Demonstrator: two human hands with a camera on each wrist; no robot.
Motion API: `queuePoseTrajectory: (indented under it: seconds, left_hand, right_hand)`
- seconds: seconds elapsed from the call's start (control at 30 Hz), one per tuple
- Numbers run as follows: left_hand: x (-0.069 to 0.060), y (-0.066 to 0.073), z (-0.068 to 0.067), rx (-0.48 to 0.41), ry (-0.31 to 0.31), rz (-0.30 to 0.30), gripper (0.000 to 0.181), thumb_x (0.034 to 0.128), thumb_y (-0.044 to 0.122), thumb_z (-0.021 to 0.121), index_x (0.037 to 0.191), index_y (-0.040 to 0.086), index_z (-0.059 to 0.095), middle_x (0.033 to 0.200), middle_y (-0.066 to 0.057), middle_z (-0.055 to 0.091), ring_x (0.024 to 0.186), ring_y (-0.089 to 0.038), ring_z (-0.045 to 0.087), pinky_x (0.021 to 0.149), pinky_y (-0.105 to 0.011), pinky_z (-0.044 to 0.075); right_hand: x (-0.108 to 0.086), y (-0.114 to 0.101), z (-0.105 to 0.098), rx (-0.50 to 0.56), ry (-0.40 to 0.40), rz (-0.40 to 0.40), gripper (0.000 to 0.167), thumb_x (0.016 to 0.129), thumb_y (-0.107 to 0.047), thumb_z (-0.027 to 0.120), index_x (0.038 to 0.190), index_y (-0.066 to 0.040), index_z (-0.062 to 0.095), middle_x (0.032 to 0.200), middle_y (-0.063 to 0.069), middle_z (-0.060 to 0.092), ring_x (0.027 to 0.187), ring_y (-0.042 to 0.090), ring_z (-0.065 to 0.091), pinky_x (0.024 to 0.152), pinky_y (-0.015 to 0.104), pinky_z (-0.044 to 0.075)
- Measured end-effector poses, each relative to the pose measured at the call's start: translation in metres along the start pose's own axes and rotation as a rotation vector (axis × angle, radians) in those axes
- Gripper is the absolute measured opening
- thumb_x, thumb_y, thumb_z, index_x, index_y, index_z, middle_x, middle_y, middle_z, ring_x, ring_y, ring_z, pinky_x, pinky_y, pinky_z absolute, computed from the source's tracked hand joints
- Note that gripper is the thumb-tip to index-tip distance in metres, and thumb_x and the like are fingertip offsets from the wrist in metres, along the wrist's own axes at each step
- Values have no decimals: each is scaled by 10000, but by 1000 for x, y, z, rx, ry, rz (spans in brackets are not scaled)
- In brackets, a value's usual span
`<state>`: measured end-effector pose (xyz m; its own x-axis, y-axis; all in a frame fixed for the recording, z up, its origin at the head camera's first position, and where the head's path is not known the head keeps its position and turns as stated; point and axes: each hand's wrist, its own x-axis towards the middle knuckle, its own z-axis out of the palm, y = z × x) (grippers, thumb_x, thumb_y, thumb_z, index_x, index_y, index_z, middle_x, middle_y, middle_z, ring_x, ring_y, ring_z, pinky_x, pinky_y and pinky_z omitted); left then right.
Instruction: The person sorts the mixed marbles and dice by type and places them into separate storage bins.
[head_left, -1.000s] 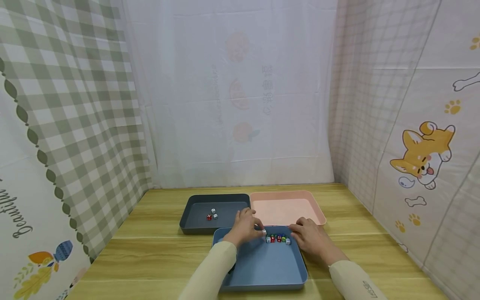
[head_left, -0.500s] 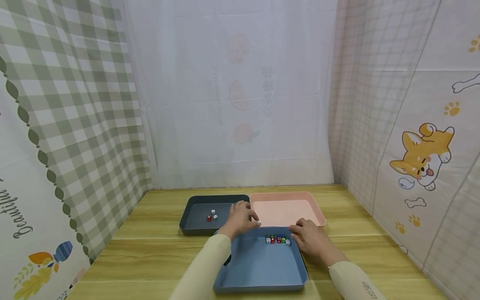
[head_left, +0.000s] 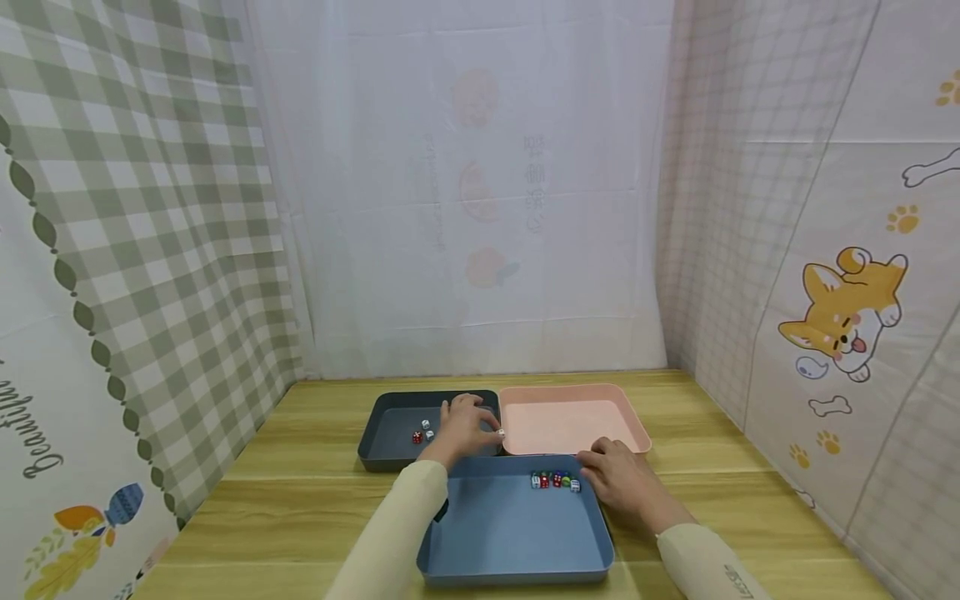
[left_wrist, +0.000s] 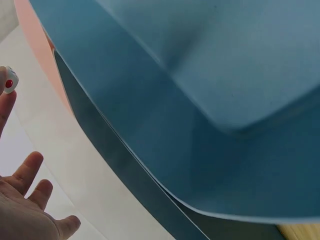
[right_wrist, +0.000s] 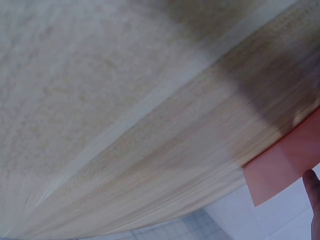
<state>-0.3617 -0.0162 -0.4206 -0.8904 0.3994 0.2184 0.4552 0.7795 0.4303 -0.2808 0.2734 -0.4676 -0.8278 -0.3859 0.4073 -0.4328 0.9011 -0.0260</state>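
Note:
My left hand (head_left: 459,430) pinches a small white die (head_left: 501,433) between finger and thumb. It is over the right side of the dark grey tray (head_left: 393,454), near the pink tray's left edge. In the left wrist view, the die (left_wrist: 11,80) shows a large red pip, and the other fingers (left_wrist: 41,194) are spread. Several coloured dice (head_left: 556,481) stand close together in the blue tray (head_left: 517,533), near its far right corner. My right hand (head_left: 617,477) rests at that corner, its fingers relaxed at the rim and holding no die.
Two white dice (head_left: 430,435) and a red die (head_left: 417,437) lie apart in the dark grey tray. The pink tray (head_left: 570,425) stands beside it, behind the blue tray. All sit on a wood-grain table (head_left: 285,500), with cloth curtains (head_left: 480,250) around it.
My left hand has lifted the white die out of the blue tray and carried it left and away from me, to the dark grey tray. My right hand has stayed in place.

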Motion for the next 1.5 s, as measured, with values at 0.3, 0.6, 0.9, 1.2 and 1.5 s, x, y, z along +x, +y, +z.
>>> queuePoseTrajectory:
  seconds: [0.3,0.6,0.9,1.2,1.5]
  left_hand:
    - [-2,-7,-6,-25,24,-16,62,869,294,772,857,233,774,1434,-172,483,1398,-413,297,1105,-709,88]
    - [2,-18,-10,-23,20,-56,83,859,334,780,879,255,767,1464,-154,460,1421,-395,273,1107,-710,58]
    - [4,-29,-18,-27,47,-91,107,873,324,767,905,221,771,1461,-169,455,1415,-412,280,1106,-714,32]
    - [4,-52,-25,-26,97,-130,99,877,308,766,891,211,771,1434,-186,481,1393,-442,307,1099,-722,28]
    - [-3,-71,-33,-36,106,-193,105,889,273,756,907,170,769,1430,-217,474,1395,-462,276,1087,-737,31]
  right_hand:
    - [-1,-2,-2,13,8,10,228,928,-204,689,1144,-140,730,1032,73,599,903,258,569,791,452,525]
    - [-1,-2,-3,19,9,13,234,926,-197,690,1149,-136,731,1033,71,599,905,257,567,790,450,520]
    - [-1,-2,-1,9,4,15,231,925,-200,691,1143,-135,731,1032,70,598,913,263,576,795,452,523]
    - [-1,-1,1,-5,32,-13,228,917,-205,697,1130,-136,738,1017,79,598,890,261,576,784,448,524]
    - [-1,-2,0,0,17,0,228,918,-201,697,1131,-129,734,1015,87,592,889,262,570,781,454,524]
